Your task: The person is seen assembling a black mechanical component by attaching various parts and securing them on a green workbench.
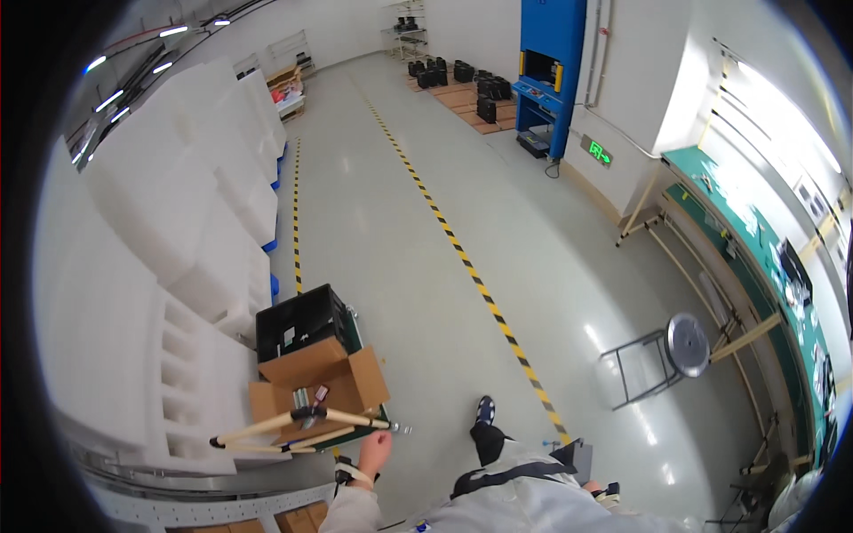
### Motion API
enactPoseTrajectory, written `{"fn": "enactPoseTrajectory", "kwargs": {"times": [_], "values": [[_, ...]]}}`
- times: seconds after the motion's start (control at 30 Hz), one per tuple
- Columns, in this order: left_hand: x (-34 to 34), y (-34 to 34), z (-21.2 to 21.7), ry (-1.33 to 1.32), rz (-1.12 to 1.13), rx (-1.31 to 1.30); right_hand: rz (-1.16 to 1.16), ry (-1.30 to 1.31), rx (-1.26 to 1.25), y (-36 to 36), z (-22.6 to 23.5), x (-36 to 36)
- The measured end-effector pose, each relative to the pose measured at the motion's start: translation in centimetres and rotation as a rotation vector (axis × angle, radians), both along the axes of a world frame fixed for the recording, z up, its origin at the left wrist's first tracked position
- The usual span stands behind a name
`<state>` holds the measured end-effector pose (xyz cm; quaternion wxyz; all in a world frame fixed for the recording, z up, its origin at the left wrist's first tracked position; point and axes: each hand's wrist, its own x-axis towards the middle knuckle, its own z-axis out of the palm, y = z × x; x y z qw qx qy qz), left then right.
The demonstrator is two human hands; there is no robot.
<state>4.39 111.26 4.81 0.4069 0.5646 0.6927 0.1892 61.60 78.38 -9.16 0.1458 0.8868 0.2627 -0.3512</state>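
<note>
My left hand [377, 451] is closed in front of me, with its fingers curled. Whether anything is inside it cannot be made out. It is nearest to the beige tube frame [258, 429] of a cart, close to its right end. On the cart sits an open cardboard box [369, 377] with a few small items in it. Behind that box stands a black plastic bin [298, 324]. My right hand [593, 487] is at my right side, mostly hidden, with its fingers out of sight. A grey box-shaped thing [582, 457] is beside it.
Tall white foam blocks [213, 195] line the left. Yellow-and-black tape [462, 258] runs along the floor. At right are a round stool [687, 345] and a green-topped workbench [689, 160]. Farther off stand a blue machine [555, 89] and several black cases [487, 108]. A perforated metal shelf [240, 511] is lower left.
</note>
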Motion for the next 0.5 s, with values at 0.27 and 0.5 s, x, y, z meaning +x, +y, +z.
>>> {"fn": "enactPoseTrajectory", "kwargs": {"times": [0.27,0.5], "values": [[0.4,-0.1,-9.5,0.104,-0.351,-0.608,-0.039,-0.046,-0.062,19.7,-4.3,5.3],[4.9,20.4,-9.6,0.036,-0.363,-0.59,-0.024,-0.243,0.049,38.5,-2.3,7.5]]}}
